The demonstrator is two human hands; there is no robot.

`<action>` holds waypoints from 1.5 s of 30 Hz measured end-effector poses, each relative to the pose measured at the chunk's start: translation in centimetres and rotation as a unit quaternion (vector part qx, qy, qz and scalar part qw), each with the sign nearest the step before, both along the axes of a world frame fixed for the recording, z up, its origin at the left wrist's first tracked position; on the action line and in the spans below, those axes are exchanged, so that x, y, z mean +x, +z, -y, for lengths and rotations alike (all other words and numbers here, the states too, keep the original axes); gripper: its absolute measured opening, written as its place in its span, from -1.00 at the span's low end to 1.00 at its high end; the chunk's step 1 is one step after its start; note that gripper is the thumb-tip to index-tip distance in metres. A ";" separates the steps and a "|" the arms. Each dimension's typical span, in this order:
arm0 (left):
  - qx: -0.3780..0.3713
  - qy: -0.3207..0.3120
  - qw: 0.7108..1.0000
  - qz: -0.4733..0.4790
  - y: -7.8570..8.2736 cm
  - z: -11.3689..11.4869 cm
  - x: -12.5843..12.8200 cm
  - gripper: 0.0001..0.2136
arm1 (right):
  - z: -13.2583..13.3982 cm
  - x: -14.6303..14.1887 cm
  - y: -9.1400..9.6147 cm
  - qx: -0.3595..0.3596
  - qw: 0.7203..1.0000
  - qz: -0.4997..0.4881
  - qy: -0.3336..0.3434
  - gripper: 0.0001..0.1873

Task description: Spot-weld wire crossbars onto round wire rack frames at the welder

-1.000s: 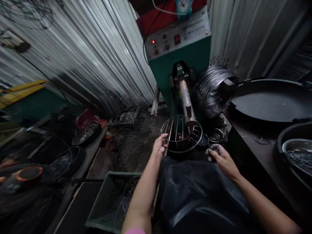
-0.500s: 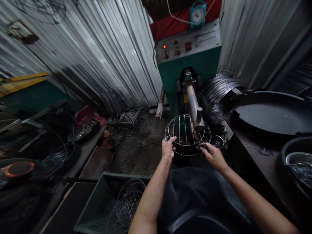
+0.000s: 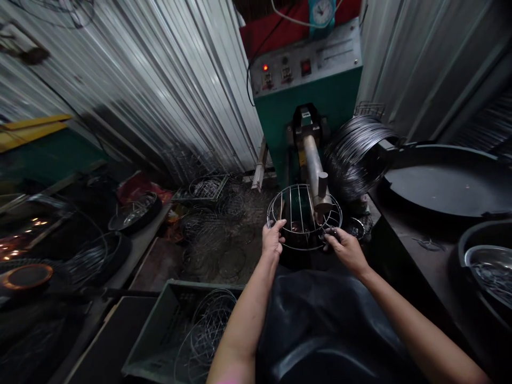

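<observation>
A round wire rack [image 3: 295, 232] with parallel bars and double rings sits at the end of a metal welding arm [image 3: 314, 160] on a green machine [image 3: 276, 125]. My left hand [image 3: 273, 238] pinches its left rim, thumb on top. At the near right of the rim, my right hand [image 3: 344, 248] is closed with thumb and fingers together; a small dark piece may be between them, but I cannot make it out. The arm's copper-coloured tip reaches down over the rack's right side, close to the wire; whether they touch I cannot tell.
To the right stand a wire coil [image 3: 356, 154], a large dark pan [image 3: 448, 184] and a tub holding a metal bowl [image 3: 490, 266]. A green crate [image 3: 148, 341] with wire pieces is at lower left. Wire frames [image 3: 208, 229] litter the floor. Sparks [image 3: 24, 240] show at far left.
The whole view has shifted slightly, so everything sits a little higher and further left. Both hands keep their hold at the rack. Bright sparks have appeared at the far left.
</observation>
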State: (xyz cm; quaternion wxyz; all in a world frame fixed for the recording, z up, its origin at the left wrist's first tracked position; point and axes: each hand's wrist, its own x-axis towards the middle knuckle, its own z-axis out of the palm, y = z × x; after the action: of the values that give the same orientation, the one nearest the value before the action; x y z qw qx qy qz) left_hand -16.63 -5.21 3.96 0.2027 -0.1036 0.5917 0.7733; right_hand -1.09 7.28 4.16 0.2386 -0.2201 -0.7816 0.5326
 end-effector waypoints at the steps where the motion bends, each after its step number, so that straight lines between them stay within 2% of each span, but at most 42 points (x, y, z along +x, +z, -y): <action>1: 0.001 0.001 1.000 0.000 0.0 0.0 -0.1 -0.49 | -0.1 -0.1 0.0 0.001 1.000 -0.002 0.002 -0.76; 15: -0.019 0.008 1.000 0.013 0.0 -0.4 -0.5 -0.54 | -0.6 -0.7 -0.2 -0.019 1.000 -0.006 0.008 -0.76; 17: -0.022 0.009 1.000 0.012 -0.1 -0.5 -0.5 -0.55 | -0.5 -0.9 -0.1 -0.039 0.999 -0.009 0.011 -0.75; 20: -0.035 0.016 0.999 0.005 -0.1 -0.5 -0.4 -0.57 | -0.2 -0.9 0.2 -0.110 0.994 -0.019 0.013 -0.69; 22: -0.043 0.008 0.999 0.008 0.2 -0.3 -0.5 -0.57 | -0.4 0.0 -0.1 -0.153 0.988 -0.033 -0.010 -0.65; 24: -0.042 -0.022 0.998 0.028 0.6 0.2 -0.8 -0.57 | -0.9 1.7 -1.2 -0.169 0.983 -0.049 -0.056 -0.61; 26: -0.038 -0.061 0.996 0.058 1.1 0.7 -1.4 -0.56 | -1.7 4.2 -3.3 -0.170 0.980 -0.033 -0.097 -0.61; 28: -0.038 -0.099 0.991 0.080 1.6 0.9 -2.2 -0.57 | -2.3 6.6 -6.1 -0.179 0.979 0.055 -0.084 -0.67; 30: -0.041 -0.130 0.987 0.083 1.7 1.0 -2.9 -0.60 | -2.7 8.4 -8.5 -0.194 0.967 0.161 -0.036 -0.77; 32: -0.042 -0.145 0.985 0.082 1.7 1.0 -3.3 -0.63 | -2.7 9.3 -9.8 -0.191 0.958 0.212 -0.018 -0.85; 33: -0.041 -0.145 0.985 0.082 1.6 0.9 -3.3 -0.64 | -2.6 9.4 -10.0 -0.185 0.959 0.214 -0.030 -0.88; 35: -0.038 -0.136 0.986 0.084 1.4 0.9 -3.1 -0.65 | -2.2 9.1 -9.3 -0.183 0.962 0.189 -0.066 -0.86; 37: -0.037 -0.118 0.989 0.076 1.4 0.8 -2.7 -0.65 | -1.8 8.4 -7.7 -0.205 0.965 0.140 -0.082 -0.81; 41: -0.014 -0.077 0.995 0.054 1.4 0.6 -2.0 -0.66 | -1.2 7.1 -4.6 -0.235 0.969 0.063 -0.034 -0.68; 43: -0.007 -0.069 0.996 0.056 1.3 0.6 -1.7 -0.67 | -1.1 7.0 -4.4 -0.235 0.970 0.060 -0.012 -0.67; 45: -0.010 -0.066 0.996 0.058 1.1 0.5 -1.6 -0.68 | -1.3 7.6 -5.4 -0.224 0.972 0.067 -0.008 -0.69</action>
State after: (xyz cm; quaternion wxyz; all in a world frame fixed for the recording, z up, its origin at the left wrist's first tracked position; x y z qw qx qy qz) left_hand -18.20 -5.76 5.09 0.2859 -0.1107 0.5921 0.7453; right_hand 6.47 8.54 -1.22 0.1348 -0.3097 -0.6546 0.6763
